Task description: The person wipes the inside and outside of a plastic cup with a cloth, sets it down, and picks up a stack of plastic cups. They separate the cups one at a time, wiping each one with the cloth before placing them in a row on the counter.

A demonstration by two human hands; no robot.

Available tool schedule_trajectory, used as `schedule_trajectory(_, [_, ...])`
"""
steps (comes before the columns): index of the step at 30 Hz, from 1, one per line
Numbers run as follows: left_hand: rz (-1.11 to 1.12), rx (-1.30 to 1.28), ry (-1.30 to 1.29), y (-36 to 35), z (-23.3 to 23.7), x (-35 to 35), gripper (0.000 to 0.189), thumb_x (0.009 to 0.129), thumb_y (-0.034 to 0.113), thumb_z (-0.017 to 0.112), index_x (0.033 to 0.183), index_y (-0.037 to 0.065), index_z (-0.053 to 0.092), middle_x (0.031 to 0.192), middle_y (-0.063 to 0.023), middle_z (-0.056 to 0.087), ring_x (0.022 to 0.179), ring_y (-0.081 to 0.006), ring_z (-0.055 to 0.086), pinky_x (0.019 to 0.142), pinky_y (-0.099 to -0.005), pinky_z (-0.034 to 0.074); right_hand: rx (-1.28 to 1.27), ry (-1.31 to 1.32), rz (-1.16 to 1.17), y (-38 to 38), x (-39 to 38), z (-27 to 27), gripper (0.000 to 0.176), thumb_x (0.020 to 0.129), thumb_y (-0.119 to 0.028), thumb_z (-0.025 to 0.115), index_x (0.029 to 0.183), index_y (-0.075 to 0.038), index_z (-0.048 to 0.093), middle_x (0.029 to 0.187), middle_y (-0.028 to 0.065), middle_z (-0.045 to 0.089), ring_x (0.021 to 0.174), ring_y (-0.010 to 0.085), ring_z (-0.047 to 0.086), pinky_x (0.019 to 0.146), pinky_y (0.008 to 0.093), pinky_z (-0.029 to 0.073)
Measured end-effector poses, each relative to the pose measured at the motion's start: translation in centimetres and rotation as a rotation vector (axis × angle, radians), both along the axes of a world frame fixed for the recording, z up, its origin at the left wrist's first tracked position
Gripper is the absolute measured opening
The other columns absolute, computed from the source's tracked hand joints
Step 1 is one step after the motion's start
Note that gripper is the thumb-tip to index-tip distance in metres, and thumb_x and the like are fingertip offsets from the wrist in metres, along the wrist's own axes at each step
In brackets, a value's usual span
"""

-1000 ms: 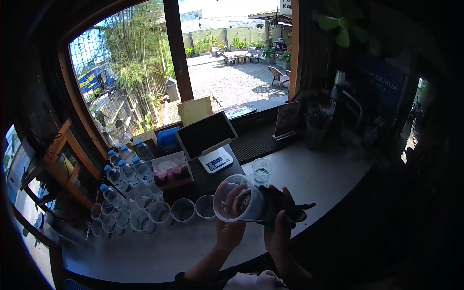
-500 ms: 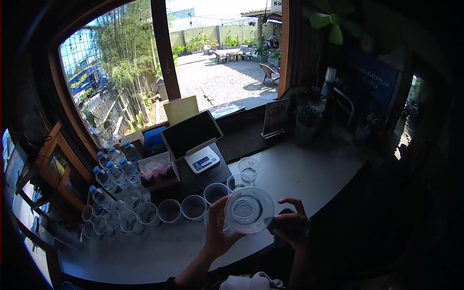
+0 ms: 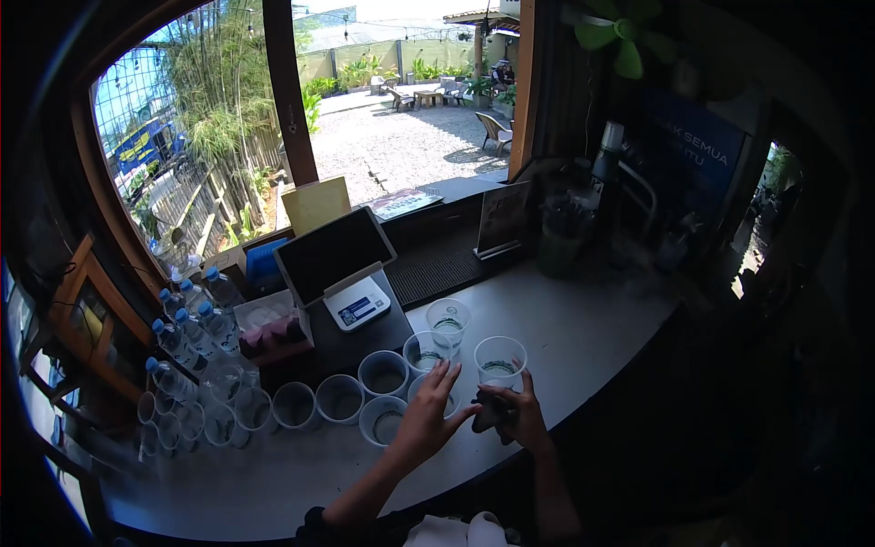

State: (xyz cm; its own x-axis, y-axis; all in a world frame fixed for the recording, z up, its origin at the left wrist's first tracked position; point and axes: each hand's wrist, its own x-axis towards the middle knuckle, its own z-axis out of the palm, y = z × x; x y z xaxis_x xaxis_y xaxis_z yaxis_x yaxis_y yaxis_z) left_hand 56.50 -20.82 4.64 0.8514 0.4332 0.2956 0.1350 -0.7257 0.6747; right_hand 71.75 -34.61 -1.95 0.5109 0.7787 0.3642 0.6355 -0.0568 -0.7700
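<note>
My right hand (image 3: pixel 523 421) is closed around a dark, crumpled-looking thing (image 3: pixel 492 415), with its fingertips right at the lower side of a clear plastic cup (image 3: pixel 499 357). This cup has green print around its lower part and its mouth faces up. My left hand (image 3: pixel 428 415) holds nothing; its fingers are stretched out and apart, just left of the dark thing. Behind the left fingers, a clear cup (image 3: pixel 417 387) is partly hidden. More clear cups stand close by, one (image 3: pixel 448 319) at the back and another (image 3: pixel 383 421) beside the left wrist.
Several clear cups (image 3: pixel 294 406) line the white counter (image 3: pixel 301 483) to the left. Water bottles with blue caps (image 3: pixel 173 342), a tissue box (image 3: pixel 276 333) and a tablet on a stand (image 3: pixel 335 257) are behind them. A sign holder (image 3: pixel 501 219) stands near the window.
The cup my left hand held up has moved down and right, to my right hand. My left hand has let go of it and opened. The view has shifted slightly.
</note>
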Motion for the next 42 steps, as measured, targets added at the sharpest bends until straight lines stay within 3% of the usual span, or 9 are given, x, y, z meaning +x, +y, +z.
schedule_trajectory(6, [0.004,0.107,0.207,1.0,-1.8,-0.4,0.073,0.079,0.042,0.072,0.134,0.001,0.047,0.142,-0.0267,0.037,0.134,-0.0402,0.033,0.11,-0.0435,0.031,0.05,0.132,-0.024,4.0,0.5,-3.2,0.058,0.062,0.003,0.076,0.114,-0.023,0.069,0.145,0.0246,0.023,0.131,0.0445,0.037,0.102,0.0456,0.044])
schedule_trajectory(12, [0.019,0.068,0.14,1.1,-1.7,-0.1,0.07,0.079,0.041,0.072,0.132,0.002,0.048,0.138,-0.0249,0.042,0.132,-0.0391,0.036,0.109,-0.0434,0.032,-0.072,0.026,-0.026,4.3,0.8,-3.2,0.052,0.064,0.001,0.075,0.112,-0.018,0.069,0.142,0.0255,0.028,0.129,0.0464,0.038,0.103,0.0459,0.041])
schedule_trajectory(15, [0.023,0.046,0.095,1.3,-1.4,-0.3,0.067,0.079,0.038,0.072,0.132,0.003,0.049,0.137,-0.0241,0.044,0.131,-0.0374,0.039,0.107,-0.0434,0.035,-0.131,0.144,-0.072,2.3,0.6,-3.8,0.044,0.066,-0.002,0.074,0.108,-0.014,0.07,0.133,0.0226,0.04,0.123,0.0418,0.047,0.1,0.0437,0.043])
schedule_trajectory(19, [0.037,-0.02,-0.005,1.1,-0.2,-1.4,0.059,0.078,0.031,0.075,0.128,0.005,0.053,0.132,-0.0219,0.05,0.126,-0.0358,0.046,0.103,-0.0421,0.04,-0.3,0.216,0.008,-0.9,-0.2,-0.9,0.037,0.07,-0.008,0.075,0.107,-0.007,0.068,0.105,0.0126,0.059,0.101,0.0283,0.061,0.09,0.0382,0.048])
schedule_trajectory(22, [0.027,-0.133,-0.134,1.3,1.1,-3.2,0.053,0.077,0.024,0.076,0.122,0.005,0.057,0.125,-0.0197,0.057,0.119,-0.0343,0.053,0.099,-0.0407,0.043,-0.2,0.344,0.142,-2.1,-1.1,2.1,0.047,0.069,-0.006,0.077,0.114,-0.004,0.062,0.11,0.0121,0.061,0.103,0.0238,0.062,0.093,0.0341,0.047])
schedule_trajectory(26, [0.143,-0.222,-0.335,1.9,2.2,-8.4,0.043,0.079,0.015,0.074,0.119,0.005,0.058,0.11,-0.0139,0.066,0.107,-0.0265,0.063,0.094,-0.0361,0.047,0.11,0.694,0.421,1.0,-6.3,7.0,0.062,0.069,-0.001,0.08,0.12,-0.005,0.047,0.109,0.0085,0.059,0.099,0.017,0.06,0.089,0.0309,0.049])
schedule_trajectory(29, [0.273,-0.363,-0.442,2.6,1.3,-12.5,0.041,0.084,0.012,0.069,0.122,0.006,0.055,0.103,-0.0121,0.068,0.103,-0.0231,0.064,0.092,-0.0356,0.048,0.19,0.693,0.606,4.7,-10.5,8.0,0.07,0.067,-0.003,0.081,0.126,-0.005,0.043,0.12,0.0076,0.051,0.111,0.0161,0.053,0.089,0.0285,0.047])
schedule_trajectory(35, [0.577,-0.44,-0.668,5.6,0.4,-23.2,0.031,0.088,0.007,0.063,0.117,0.001,0.054,0.086,-0.007,0.066,0.088,-0.0133,0.064,0.09,-0.0305,0.045,0.032,0.954,0.697,11.6,-21.3,9.6,0.075,0.071,0.003,0.072,0.136,-0.008,0.037,0.121,0.0067,0.048,0.114,0.0154,0.049,0.095,0.0268,0.041])
schedule_trajectory(42, [0.957,-0.263,-0.865,11.1,1.1,-40.4,0.024,0.091,0.004,0.055,0.115,0.0,0.053,0.084,-0.0076,0.065,0.086,-0.0128,0.063,0.088,-0.0315,0.047,0.041,1.33,0.778,19.1,-33.0,8.8,0.077,0.07,0.011,0.063,0.138,-0.007,0.034,0.122,0.0083,0.048,0.112,0.018,0.051,0.092,0.0297,0.044])
